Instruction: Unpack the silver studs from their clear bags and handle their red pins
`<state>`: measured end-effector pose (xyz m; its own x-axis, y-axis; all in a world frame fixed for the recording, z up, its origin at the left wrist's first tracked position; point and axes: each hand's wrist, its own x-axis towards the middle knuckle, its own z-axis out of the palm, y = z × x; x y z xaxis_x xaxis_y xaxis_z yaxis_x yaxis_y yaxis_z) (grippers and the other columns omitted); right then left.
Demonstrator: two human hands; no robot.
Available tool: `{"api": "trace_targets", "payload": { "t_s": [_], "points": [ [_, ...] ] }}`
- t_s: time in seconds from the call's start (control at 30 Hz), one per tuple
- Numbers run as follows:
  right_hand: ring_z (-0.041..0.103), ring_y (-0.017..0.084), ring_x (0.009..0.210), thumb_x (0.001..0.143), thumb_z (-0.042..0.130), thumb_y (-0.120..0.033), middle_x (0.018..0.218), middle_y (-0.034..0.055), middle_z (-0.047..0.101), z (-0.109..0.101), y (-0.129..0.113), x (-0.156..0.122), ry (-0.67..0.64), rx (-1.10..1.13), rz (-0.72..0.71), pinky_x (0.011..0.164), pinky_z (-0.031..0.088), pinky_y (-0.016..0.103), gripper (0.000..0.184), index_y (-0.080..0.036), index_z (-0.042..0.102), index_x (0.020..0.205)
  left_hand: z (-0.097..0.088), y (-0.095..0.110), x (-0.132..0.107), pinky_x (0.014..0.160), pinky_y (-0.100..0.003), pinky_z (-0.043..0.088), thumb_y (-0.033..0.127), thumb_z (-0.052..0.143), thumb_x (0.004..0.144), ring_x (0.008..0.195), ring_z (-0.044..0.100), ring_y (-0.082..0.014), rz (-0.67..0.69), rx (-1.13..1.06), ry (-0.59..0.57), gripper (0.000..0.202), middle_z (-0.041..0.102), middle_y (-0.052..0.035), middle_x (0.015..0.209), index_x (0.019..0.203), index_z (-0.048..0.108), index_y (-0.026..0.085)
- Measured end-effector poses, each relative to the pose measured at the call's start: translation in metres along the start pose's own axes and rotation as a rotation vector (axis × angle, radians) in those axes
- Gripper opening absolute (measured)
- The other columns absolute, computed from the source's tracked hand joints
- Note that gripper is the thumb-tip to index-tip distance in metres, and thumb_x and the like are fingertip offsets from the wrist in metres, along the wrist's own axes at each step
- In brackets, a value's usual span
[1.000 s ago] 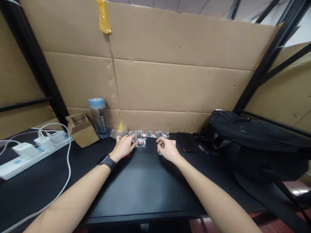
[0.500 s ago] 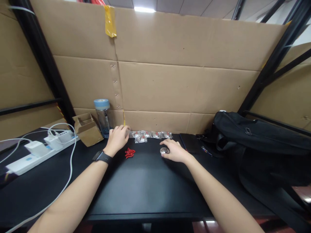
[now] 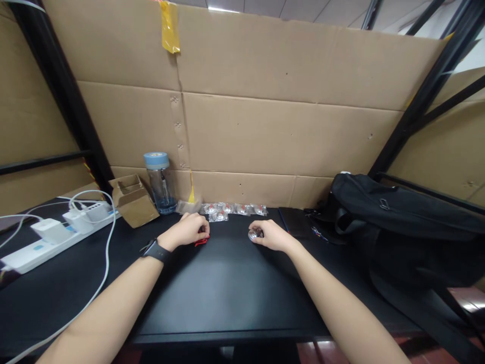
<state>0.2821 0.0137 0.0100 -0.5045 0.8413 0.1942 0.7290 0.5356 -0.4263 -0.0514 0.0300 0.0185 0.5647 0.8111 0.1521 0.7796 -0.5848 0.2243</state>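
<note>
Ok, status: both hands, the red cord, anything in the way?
Left hand over red cord, partly hiding it; contact unclear. Right hand around shiny disc. Clear packets farther back, toward the cardboard.

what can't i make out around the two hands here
Head view: red item, partly hidden by the left hand; its grip is unclear.
Head view: silvery round item, partly covered by the right hand.
Head view: markings on the clear packets, too small to read.

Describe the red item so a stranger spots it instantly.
On the black table, find the left hand, with a dark watch on its wrist. The small red item, partly covered by that hand, shows only red, unlike the clear packets behind.
</note>
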Motion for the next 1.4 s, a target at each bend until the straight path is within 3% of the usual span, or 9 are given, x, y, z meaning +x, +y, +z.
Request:
{"api": "trace_targets", "payload": {
  "t_s": [0.27, 0.47, 0.57, 0.77, 0.9, 1.07, 1.2, 1.4],
  "points": [
    [0.070, 0.020, 0.092, 0.076, 0.075, -0.025, 0.100, 0.0042, 0.075, -0.006, -0.004, 0.000, 0.069, 0.035, -0.011, 0.086, 0.050, 0.030, 0.035, -0.024, 0.070, 0.111, -0.002, 0.003, 0.000, 0.083, -0.030, 0.038, 0.038, 0.057, 0.090, 0.084, 0.067, -0.0207, 0.039, -0.008, 0.078, 0.021, 0.075, -0.0008, 0.082, 0.078, 0.070, 0.025],
    [0.068, 0.018, 0.091, 0.079, 0.074, -0.025, 0.104, 0.0038, 0.074, 0.001, -0.022, 0.002, 0.196, 0.266, -0.109, 0.083, 0.052, 0.031, 0.037, -0.024, 0.067, 0.115, -0.005, 0.033, 0.000, 0.075, -0.025, 0.047, 0.043, 0.049, 0.097, 0.078, 0.069, -0.0170, 0.081, -0.403, 0.174, 0.023, 0.076, -0.0012, 0.085, 0.098, 0.059, 0.022],
    [0.068, 0.020, 0.097, 0.079, 0.074, -0.027, 0.111, 0.0064, 0.072, 0.007, -0.031, 0.003, 0.232, 0.406, -0.127, 0.082, 0.054, 0.033, 0.042, -0.024, 0.065, 0.119, -0.002, 0.046, 0.003, 0.073, -0.026, 0.050, 0.044, 0.056, 0.093, 0.078, 0.069, -0.0173, 0.064, -0.507, 0.222, 0.025, 0.076, -0.0020, 0.086, 0.094, 0.063, 0.021],
    [0.067, 0.022, 0.105, 0.076, 0.078, -0.028, 0.120, 0.0089, 0.068, 0.016, -0.043, 0.004, 0.257, 0.673, -0.116, 0.085, 0.055, 0.036, 0.046, -0.024, 0.063, 0.119, 0.004, 0.055, 0.006, 0.088, -0.032, 0.051, 0.042, 0.067, 0.086, 0.089, 0.071, -0.0210, 0.062, -0.577, 0.250, 0.022, 0.077, -0.0026, 0.093, 0.089, 0.075, 0.022],
    [0.067, 0.023, 0.109, 0.074, 0.080, -0.027, 0.121, 0.0093, 0.068, 0.020, -0.048, 0.004, 0.253, 0.814, -0.115, 0.087, 0.055, 0.036, 0.047, -0.023, 0.061, 0.117, 0.008, 0.061, 0.006, 0.090, -0.033, 0.051, 0.043, 0.068, 0.086, 0.093, 0.071, -0.0223, 0.044, -0.561, 0.326, 0.024, 0.078, -0.0027, 0.095, 0.099, 0.075, 0.023],
    [0.067, 0.023, 0.111, 0.073, 0.082, -0.028, 0.120, 0.0085, 0.068, 0.024, -0.054, 0.004, 0.275, 0.869, -0.113, 0.089, 0.054, 0.036, 0.046, -0.024, 0.061, 0.114, 0.011, 0.074, 0.005, 0.086, -0.031, 0.049, 0.042, 0.057, 0.095, 0.090, 0.069, -0.0200, 0.057, -0.460, 0.400, 0.024, 0.076, -0.0021, 0.097, 0.094, 0.073, 0.024],
    [0.067, 0.024, 0.111, 0.072, 0.083, -0.030, 0.118, 0.0079, 0.068, 0.028, -0.060, 0.003, 0.313, 0.871, -0.113, 0.088, 0.054, 0.036, 0.046, -0.024, 0.061, 0.112, 0.016, 0.082, 0.006, 0.096, -0.038, 0.044, 0.039, 0.053, 0.097, 0.107, 0.062, -0.0222, 0.034, -0.362, 0.491, 0.022, 0.068, -0.0043, 0.108, 0.096, 0.069, 0.025],
    [0.068, 0.024, 0.111, 0.072, 0.084, -0.032, 0.118, 0.0082, 0.068, 0.030, -0.068, 0.002, 0.365, 0.905, -0.111, 0.087, 0.054, 0.035, 0.046, -0.024, 0.060, 0.111, 0.021, 0.089, 0.004, 0.099, -0.046, 0.038, 0.036, 0.053, 0.097, 0.122, 0.051, -0.0265, -0.026, -0.272, 0.530, 0.017, 0.057, -0.0059, 0.122, 0.097, 0.067, 0.026]
  ]
}}
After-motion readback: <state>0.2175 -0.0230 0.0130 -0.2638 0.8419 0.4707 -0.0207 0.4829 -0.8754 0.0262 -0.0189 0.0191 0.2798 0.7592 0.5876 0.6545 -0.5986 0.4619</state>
